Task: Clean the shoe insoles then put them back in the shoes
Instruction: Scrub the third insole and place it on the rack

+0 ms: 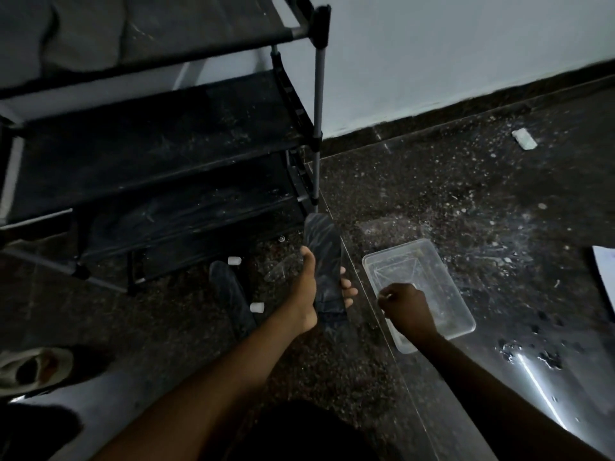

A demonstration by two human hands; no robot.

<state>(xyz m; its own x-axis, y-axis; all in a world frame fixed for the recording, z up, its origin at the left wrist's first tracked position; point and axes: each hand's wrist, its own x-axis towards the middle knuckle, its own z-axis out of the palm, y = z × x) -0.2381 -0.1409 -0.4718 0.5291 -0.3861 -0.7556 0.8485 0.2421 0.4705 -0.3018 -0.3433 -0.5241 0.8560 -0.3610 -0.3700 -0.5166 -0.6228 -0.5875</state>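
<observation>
Insole [324,261], dark and long, stands nearly upright in the left hand [307,294]. The thumb lies along its left edge and the fingers [349,291] wrap round from behind, so their tips show at its right edge. The hand grips it around the lower middle. The top end rises well above the thumb and the bottom end hangs below the heel of the hand.

A second insole [229,294] lies flat on the floor [432,181] just to the left of that hand, apart from it. Two small white caps sit beside this insole, one [234,260] at its far end and one [257,307] at its right edge.

The right hand [404,307] hovers to the right of the held insole with its fingers curled into a fist. A pale speck shows at the thumb side, and I cannot tell whether the hand holds anything. Under and beyond this fist sits a clear plastic tub [432,261] on the floor; the picture is too dim to tell what is in it.

Far to the left of the left hand, near the edge of the view, lies a pale shoe [36,364] with its opening facing up. Beyond the left hand stands a dark shoe rack [317,94], its grey corner post just above the top of the held insole. Well beyond the right hand, a small white block [524,138] lies on the speckled floor near the pale wall [432,44].
</observation>
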